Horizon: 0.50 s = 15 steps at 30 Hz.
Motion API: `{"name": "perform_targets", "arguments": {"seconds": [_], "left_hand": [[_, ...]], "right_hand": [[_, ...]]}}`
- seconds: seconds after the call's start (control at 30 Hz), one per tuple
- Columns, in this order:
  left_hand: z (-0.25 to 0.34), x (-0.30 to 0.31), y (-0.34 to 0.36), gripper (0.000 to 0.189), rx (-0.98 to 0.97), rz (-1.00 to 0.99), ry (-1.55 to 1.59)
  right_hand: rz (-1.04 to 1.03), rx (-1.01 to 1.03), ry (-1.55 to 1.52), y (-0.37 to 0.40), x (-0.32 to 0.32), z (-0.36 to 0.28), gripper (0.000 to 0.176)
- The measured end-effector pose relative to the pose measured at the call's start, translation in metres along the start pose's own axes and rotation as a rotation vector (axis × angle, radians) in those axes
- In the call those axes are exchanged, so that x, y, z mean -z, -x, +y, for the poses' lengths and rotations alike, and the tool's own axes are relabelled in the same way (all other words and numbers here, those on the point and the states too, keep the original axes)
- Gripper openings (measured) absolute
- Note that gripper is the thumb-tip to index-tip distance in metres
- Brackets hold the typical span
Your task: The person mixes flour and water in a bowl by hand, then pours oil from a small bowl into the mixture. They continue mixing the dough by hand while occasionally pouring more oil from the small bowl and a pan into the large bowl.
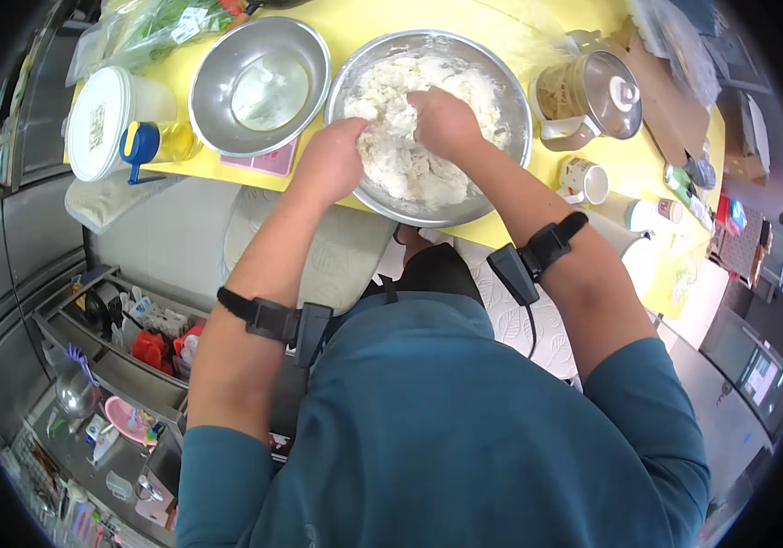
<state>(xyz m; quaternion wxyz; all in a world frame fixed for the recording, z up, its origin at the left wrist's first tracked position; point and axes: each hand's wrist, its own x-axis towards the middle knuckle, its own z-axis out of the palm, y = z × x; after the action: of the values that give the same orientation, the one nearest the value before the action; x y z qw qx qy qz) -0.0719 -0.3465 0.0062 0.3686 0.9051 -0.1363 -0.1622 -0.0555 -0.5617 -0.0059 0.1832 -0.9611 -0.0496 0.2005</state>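
Observation:
A wide metal mixing bowl (517, 100) holds a shaggy, pale flour dough (428, 183), with looser floury lumps toward the far side. My left hand (332, 163) is closed over the bowl's left rim, its thumb side toward the dough and some fingers hidden. Inside the bowl, my right hand (446, 123) presses curled fingers into the middle of the dough; its fingertips are partly covered. Left of this bowl stands a second metal bowl (213, 100) with a little clear, slightly yellowish liquid at the bottom.
On the yellow table (355, 18) at left are a white lidded tub (99, 123), a blue-capped oil jug (172, 143) and bagged greens (168, 27). To the right stand a lidded pitcher (583, 96), a patterned mug (583, 181) and cardboard (661, 100). An open drawer (126, 338) is at lower left.

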Motion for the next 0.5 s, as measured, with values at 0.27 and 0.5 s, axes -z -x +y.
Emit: {"name": "perform_targets", "arguments": {"seconds": [0.27,0.5], "left_hand": [[-0.005,0.012,0.008,0.025,-0.143,0.046,0.03],[-0.012,0.001,0.01,0.021,-0.124,0.198,0.071]], "right_hand": [[-0.292,-0.103,0.192,0.027,0.004,-0.051,0.087],[-0.213,-0.091,0.268,-0.008,-0.015,-0.066,0.077]]}}
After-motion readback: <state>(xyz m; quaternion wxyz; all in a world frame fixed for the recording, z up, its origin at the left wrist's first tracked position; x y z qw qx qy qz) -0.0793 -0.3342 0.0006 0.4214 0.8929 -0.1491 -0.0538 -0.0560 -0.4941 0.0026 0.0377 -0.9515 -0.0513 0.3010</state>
